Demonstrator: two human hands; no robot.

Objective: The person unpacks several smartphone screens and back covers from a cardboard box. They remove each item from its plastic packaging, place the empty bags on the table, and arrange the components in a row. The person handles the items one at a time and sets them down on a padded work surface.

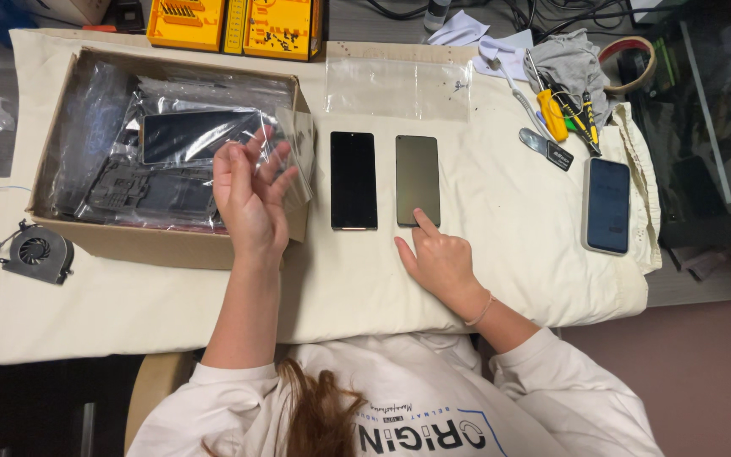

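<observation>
Starting at the fingers [277, 165] of the left hand [250, 199]: they're loosely spread and fanned up, with a clear plastic bag [294, 156] crinkled between thumb and fingertips, so it's a light pinch on the plastic, not a fist. That hand hangs over the 3 o'clock edge of a cardboard box [57, 127] stuffed with more bagged parts, including a dark flat panel [184, 135] in its sleeve.

The right hand [440, 262] has the index finger stuck straight out, tip pressing the 6 o'clock end of a grey-green phone [417, 179]; the other fingers are curled under. Thin bracelet on that wrist.

Just beside that phone, at its 9 o'clock, lies a black phone [354, 179], parallel and not touching. Both sit face up on a cream cloth [509, 254] that covers the counter. At 12 o'clock from the two phones there's another empty clear bag [399, 85] lying flat.

Further out at 3 o'clock: a dark blue phone [608, 205] near the cloth's edge, and above it a pile of yellow-handled screwdrivers [556, 114] and a grey rag [573, 59]. Way over at 9 o'clock, off the box's corner, a small black fan [37, 251]. Yellow tool case [234, 25] at the top edge.
</observation>
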